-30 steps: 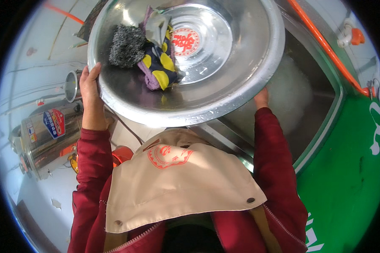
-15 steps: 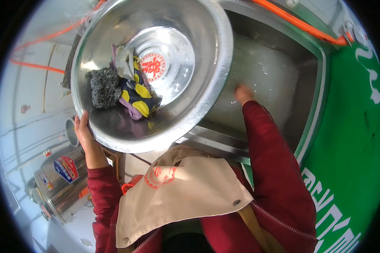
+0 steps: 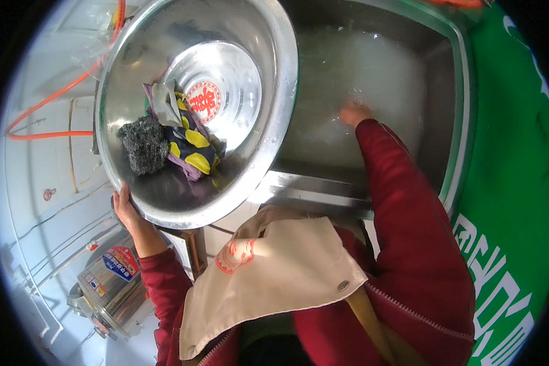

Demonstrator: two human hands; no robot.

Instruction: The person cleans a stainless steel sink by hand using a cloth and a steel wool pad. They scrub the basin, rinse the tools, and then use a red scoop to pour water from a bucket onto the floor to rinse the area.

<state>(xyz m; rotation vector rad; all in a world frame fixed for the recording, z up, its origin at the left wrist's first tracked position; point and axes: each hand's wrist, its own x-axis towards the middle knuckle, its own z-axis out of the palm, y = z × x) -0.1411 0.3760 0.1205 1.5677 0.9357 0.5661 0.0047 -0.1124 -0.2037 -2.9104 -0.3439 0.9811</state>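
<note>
Toward eleven o'clock from the middle of my head view, the wide steel basin [image 3: 238,149] stands tilted so that I look right into it, its right rim overlapping the sink [image 3: 440,116] at one o'clock; whether it rests on the sink's edge I cannot tell. Inside, at the basin's own eight o'clock, a grey wire scourer [image 3: 143,146] lies against a dark cloth with yellow spots [image 3: 192,143]. The left hand [image 3: 131,215] pinches the basin's rim at that same eight o'clock, thumb by the edge, the other fingers mostly hidden beneath. The right hand [image 3: 355,114], at about two o'clock, dips into cloudy water [image 3: 384,67]; its fingers are blurred and covered, so I cannot tell whether they are spread or closed. With only one hand seen on that rim, I'd want a firm left grip and a steady tilt, lest the loose bundle slide; on the right, I'd feel slowly through the murk, wrist low, sleeve clear of the water. Further out, a beige apron [image 3: 280,256] hangs at six, a shiny metal cylinder [image 3: 113,277] sits at eight, an orange hose [image 3: 55,133] loops at ten, and a green surface [image 3: 506,110] spreads around three.
</note>
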